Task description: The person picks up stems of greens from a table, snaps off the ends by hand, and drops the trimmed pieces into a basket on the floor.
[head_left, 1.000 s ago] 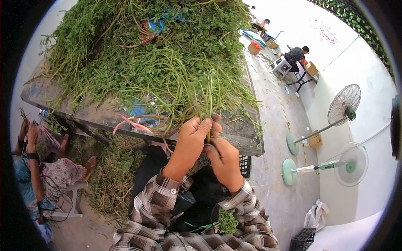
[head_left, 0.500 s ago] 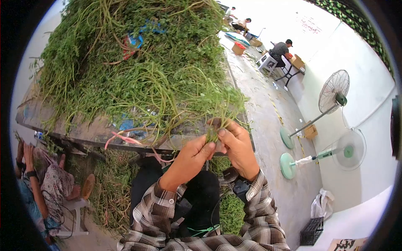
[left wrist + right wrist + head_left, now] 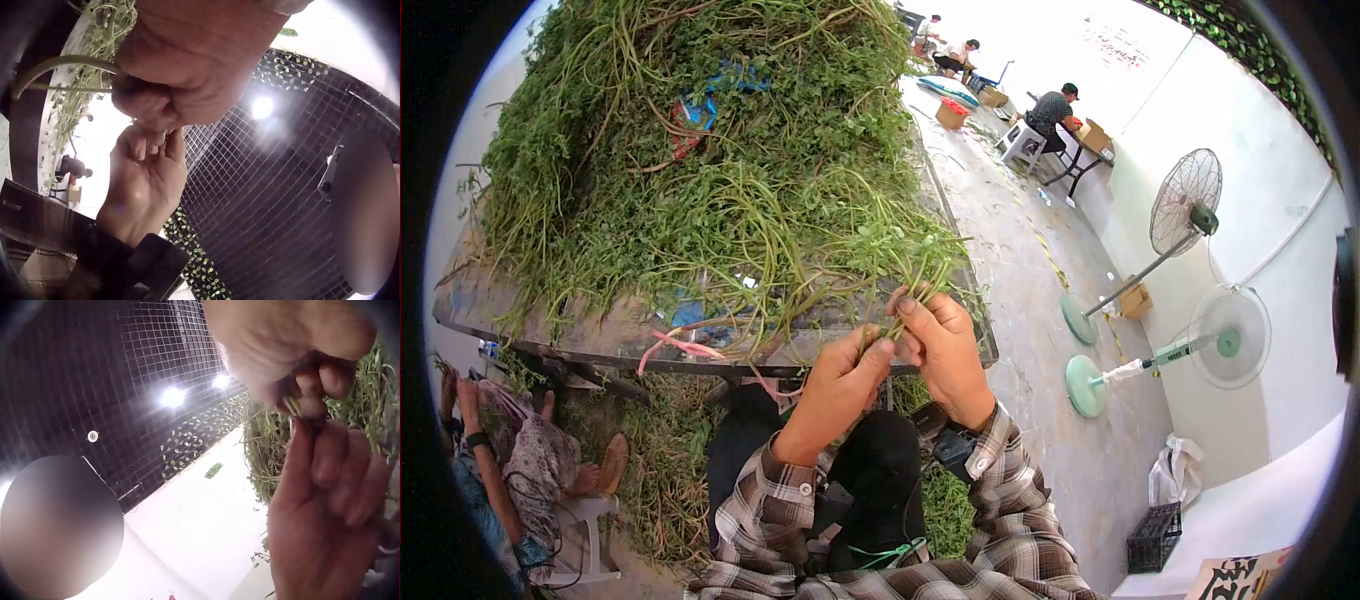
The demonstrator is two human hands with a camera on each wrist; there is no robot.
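Observation:
A small bunch of leafy green stems [image 3: 918,277] is pinched between thumb and fingers of my right hand [image 3: 945,350], near the table's front edge. Close beside it, my left hand [image 3: 840,372] grips with bent fingers and thumb, its tips at the lower stem ends. The right wrist view shows thin cut-looking stem ends [image 3: 292,406] between the two hands' fingertips. In the left wrist view a curved stem [image 3: 69,60] sticks out past the left hand. Behind both hands lies a big heap of the same greens [image 3: 700,180].
The heap covers a dark wooden table [image 3: 590,345] with pink strips [image 3: 685,345] at its edge. More greens [image 3: 665,470] lie on the floor. A seated person [image 3: 510,460] is at left; two standing fans [image 3: 1185,205] and a black crate [image 3: 1155,537] are at right.
The hands have shifted from stacked one above the other to side by side, the right hand moving up along the stems. The head view has swung right, so the heap sits further left.

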